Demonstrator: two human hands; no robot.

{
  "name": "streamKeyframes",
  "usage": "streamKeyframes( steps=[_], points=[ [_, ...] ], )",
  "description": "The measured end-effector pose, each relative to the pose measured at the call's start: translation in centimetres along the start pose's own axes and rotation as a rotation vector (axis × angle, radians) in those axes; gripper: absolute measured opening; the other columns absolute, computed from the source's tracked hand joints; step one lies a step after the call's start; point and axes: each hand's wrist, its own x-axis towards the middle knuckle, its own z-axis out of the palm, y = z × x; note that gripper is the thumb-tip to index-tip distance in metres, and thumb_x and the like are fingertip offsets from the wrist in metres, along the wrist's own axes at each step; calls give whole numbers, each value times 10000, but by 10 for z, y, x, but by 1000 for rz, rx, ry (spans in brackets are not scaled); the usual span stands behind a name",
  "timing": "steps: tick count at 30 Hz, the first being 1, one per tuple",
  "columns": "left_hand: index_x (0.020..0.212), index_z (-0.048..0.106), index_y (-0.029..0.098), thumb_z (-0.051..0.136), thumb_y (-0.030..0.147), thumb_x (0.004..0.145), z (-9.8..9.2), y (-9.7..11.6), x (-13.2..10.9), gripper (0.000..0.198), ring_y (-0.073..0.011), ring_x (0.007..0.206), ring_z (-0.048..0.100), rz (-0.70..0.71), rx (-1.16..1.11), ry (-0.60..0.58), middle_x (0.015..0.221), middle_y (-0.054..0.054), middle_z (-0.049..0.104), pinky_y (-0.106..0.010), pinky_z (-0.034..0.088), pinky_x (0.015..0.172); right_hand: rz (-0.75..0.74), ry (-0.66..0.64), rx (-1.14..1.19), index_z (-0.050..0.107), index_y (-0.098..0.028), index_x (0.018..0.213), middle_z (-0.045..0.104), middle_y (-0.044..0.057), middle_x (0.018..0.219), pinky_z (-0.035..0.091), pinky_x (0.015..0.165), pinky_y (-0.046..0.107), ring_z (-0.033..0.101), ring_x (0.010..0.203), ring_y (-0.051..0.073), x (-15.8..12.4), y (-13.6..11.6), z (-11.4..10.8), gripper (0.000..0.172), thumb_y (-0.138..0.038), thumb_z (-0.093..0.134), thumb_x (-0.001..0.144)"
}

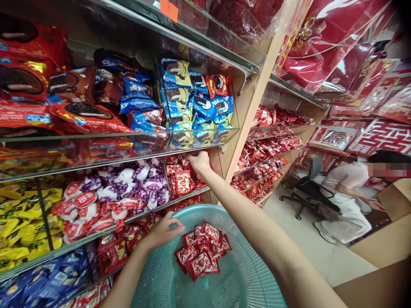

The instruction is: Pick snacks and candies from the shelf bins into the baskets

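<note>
My left hand [164, 232] grips the rim of a teal plastic basket [244, 273] held low in front of me. Several small red candy packets [201, 250] lie in the basket. My right hand [199, 162] reaches up into a shelf bin of the same red candy packets [181, 179], fingers curled down among them; what they hold is hidden. The bin sits under a clear shelf of blue cookie packs [195, 111].
Purple and white wrapped sweets [128, 188] fill the bin left of my right hand, with yellow packs [22, 222] further left. More red packets line shelves [269, 149] to the right. A person [349, 192] crouches by an office chair [308, 192] and cardboard boxes [388, 239].
</note>
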Motion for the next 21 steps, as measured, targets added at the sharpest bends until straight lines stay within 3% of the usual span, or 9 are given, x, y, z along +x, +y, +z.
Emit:
streamKeyframes(
  steps=[5, 9, 11, 14, 18, 21],
  points=[
    [840, 703, 229, 542, 538, 748, 0, 0, 1, 360, -269, 1138, 531, 30, 8, -14, 1146, -65, 552, -387, 364, 1041, 39, 15, 246, 659, -137, 760, 702, 41, 820, 473, 707, 265, 620, 791, 165, 7, -4, -10, 231, -281, 732, 595],
    [858, 702, 241, 539, 561, 752, -1, 1, 0, 374, -282, 1229, 450, 33, 8, -32, 1175, -53, 540, -382, 325, 1066, 146, -101, 497, 601, -141, 661, 650, -5, 640, 448, 580, 224, 559, 579, 98, -7, -9, -37, 197, -272, 739, 611],
    [848, 700, 247, 537, 578, 751, -1, 1, 0, 381, -287, 1252, 422, 41, 10, -38, 1182, -48, 533, -380, 327, 1059, 205, -211, 578, 606, -142, 671, 610, -28, 572, 406, 499, 202, 500, 489, 69, -22, -7, -57, 228, -320, 742, 629],
    [821, 692, 236, 518, 583, 765, -1, -1, 1, 392, -258, 1122, 510, 79, 24, -37, 1045, -40, 562, -366, 387, 989, 265, -320, 613, 646, -141, 756, 621, -28, 611, 368, 457, 176, 470, 473, 44, -54, 3, -89, 266, -349, 759, 635],
    [803, 689, 224, 521, 566, 773, 3, -6, 4, 383, -223, 1007, 537, 125, 29, -20, 932, -21, 545, -346, 398, 952, 387, -451, 583, 666, -161, 826, 672, 4, 735, 449, 583, 201, 562, 597, 76, -100, 32, -118, 297, -367, 772, 641],
    [803, 685, 214, 525, 555, 772, 4, -7, 6, 378, -219, 1024, 527, 122, 39, -12, 943, -20, 515, -343, 379, 972, 392, -551, 467, 667, -174, 870, 692, 18, 812, 469, 678, 242, 604, 698, 114, -131, 63, -117, 344, -404, 770, 636]
  ],
)
